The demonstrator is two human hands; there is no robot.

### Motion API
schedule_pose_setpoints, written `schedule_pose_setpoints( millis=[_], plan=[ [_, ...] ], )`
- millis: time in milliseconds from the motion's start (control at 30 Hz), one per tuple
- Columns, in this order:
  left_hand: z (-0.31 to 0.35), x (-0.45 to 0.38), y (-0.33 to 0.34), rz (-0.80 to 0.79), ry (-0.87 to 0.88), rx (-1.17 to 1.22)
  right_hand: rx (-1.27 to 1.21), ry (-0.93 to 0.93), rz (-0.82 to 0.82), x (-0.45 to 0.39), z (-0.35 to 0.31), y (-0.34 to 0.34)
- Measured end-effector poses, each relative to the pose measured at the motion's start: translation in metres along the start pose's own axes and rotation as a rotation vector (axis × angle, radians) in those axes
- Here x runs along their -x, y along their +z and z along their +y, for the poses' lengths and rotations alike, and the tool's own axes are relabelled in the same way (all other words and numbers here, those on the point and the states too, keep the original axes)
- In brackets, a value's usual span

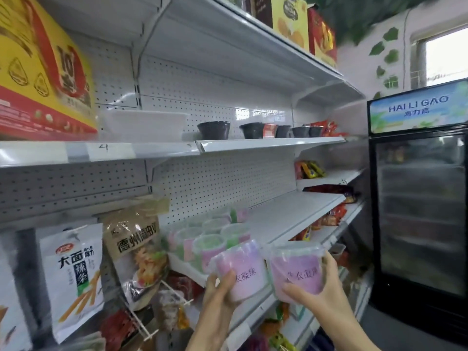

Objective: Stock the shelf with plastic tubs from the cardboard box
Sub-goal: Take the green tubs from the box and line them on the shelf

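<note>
In the head view, two pink plastic tubs are held up side by side before the front edge of the white shelf [291,219], one in each hand. The left tub [240,269] is gripped by the left hand [219,291], whose fingers are curled round its lower front, the thumb lying across the label. The right tub [295,272] is gripped by the right hand [319,287], fingers wrapped behind its right side and thumb pressed on its lower front. Both tubs are lidded; pink contents show through the walls. A cluster of stocked tubs [210,239], roughly six to eight, green and pink, is seen on the shelf just behind; blur prevents an exact count. Two hanging snack bags [76,274] are seen at the left, and one glass-door cooler [417,198] at the right.
</note>
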State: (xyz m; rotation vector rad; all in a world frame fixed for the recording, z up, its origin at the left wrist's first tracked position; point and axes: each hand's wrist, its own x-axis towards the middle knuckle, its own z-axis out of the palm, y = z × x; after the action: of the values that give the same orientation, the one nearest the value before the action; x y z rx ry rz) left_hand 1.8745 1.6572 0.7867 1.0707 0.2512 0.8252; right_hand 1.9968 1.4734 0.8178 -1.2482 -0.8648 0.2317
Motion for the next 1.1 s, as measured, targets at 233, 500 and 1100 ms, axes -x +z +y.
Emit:
schedule_pose_setpoints(
  millis=[233, 500, 1100],
  plan=[
    [0.016, -0.075, 0.016, -0.020, 0.047, -0.175, 0.024, -0.050, 0.018, -0.076, 0.014, 0.002],
    [0.016, -0.144, 0.041, 0.140, 0.169, -0.271, -0.180, -0.042, -0.155, -0.154, 0.035, -0.021],
    [-0.040, -0.292, 0.115, 0.480, 0.317, -0.462, -0.291, 0.005, -0.403, -0.374, 0.127, -0.109]
  ],
)
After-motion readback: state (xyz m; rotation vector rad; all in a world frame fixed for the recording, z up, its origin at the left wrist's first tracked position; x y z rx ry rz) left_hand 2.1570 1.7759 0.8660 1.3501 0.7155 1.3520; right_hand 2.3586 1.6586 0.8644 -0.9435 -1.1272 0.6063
